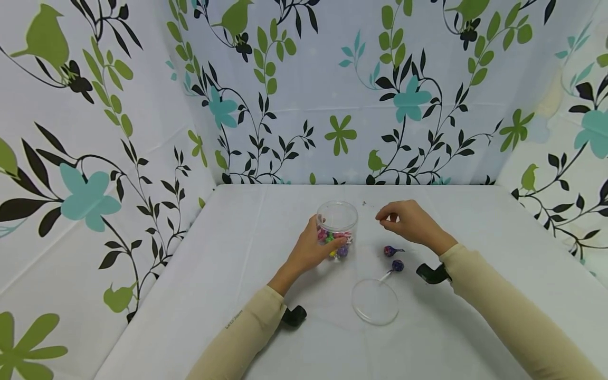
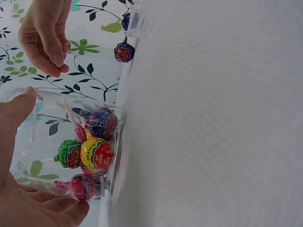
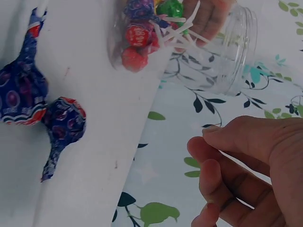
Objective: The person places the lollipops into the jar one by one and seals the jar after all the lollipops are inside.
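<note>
My left hand (image 1: 313,247) grips a clear jar (image 1: 355,221) from its left side, thumb across the front in the head view. Inside lie wrapped lollipops, among them a yellow one (image 2: 97,154), a green one (image 2: 70,154) and a purple one (image 2: 102,122). To the right of the jar my right hand (image 1: 411,221) hovers, fingers loosely bent, with nothing visible in it. Below that hand, two dark-wrapped lollipops, one nearer the jar's height (image 1: 390,251) and one lower (image 1: 397,265), rest on the table. The lower one's white stick reaches the clear round lid (image 1: 375,323).
A white cloth covers the table (image 1: 228,232). Patterned curtains (image 1: 304,105) with leaves and birds rise behind it and on both sides. Dark camera pieces sit at the left wrist (image 1: 295,315) and right wrist (image 1: 431,273).
</note>
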`<state>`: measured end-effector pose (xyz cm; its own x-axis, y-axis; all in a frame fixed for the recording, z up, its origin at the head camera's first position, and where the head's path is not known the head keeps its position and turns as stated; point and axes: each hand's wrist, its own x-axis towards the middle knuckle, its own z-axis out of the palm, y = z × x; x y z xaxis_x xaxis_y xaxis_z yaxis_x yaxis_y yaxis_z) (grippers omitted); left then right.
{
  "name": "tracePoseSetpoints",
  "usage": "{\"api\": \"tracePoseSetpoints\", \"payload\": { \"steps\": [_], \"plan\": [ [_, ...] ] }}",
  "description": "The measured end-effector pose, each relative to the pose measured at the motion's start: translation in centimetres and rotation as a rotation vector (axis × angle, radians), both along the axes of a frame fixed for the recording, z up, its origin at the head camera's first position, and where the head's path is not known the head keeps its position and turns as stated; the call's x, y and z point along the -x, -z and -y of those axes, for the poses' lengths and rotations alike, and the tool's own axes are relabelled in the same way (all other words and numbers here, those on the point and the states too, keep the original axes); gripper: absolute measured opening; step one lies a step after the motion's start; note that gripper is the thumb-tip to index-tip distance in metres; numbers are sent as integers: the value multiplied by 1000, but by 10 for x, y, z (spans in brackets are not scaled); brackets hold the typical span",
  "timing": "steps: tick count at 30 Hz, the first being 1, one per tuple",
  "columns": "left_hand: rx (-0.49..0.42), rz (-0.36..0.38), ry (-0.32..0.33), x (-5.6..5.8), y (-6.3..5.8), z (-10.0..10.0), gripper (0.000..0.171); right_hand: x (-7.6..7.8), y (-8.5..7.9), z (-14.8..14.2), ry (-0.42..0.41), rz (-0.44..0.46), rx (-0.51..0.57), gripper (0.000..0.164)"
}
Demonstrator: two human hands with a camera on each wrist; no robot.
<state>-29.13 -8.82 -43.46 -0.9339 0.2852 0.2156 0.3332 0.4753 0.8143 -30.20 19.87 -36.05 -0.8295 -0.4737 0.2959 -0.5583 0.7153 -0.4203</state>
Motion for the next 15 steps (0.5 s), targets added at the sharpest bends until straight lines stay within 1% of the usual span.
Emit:
{"api": "tracePoseSetpoints", "payload": {
  "steps": [7,11,15],
  "plan": [
    [5,-9,5,1,2,1,104,-4,21,-16,20,19,18,11],
    [17,4,-9,1,1,1,105,-6,27,-22,29,11,40,12],
    [24,15,-13,0,1,0,105,-8,32,-28,57,14,52,12]
  ]
}}
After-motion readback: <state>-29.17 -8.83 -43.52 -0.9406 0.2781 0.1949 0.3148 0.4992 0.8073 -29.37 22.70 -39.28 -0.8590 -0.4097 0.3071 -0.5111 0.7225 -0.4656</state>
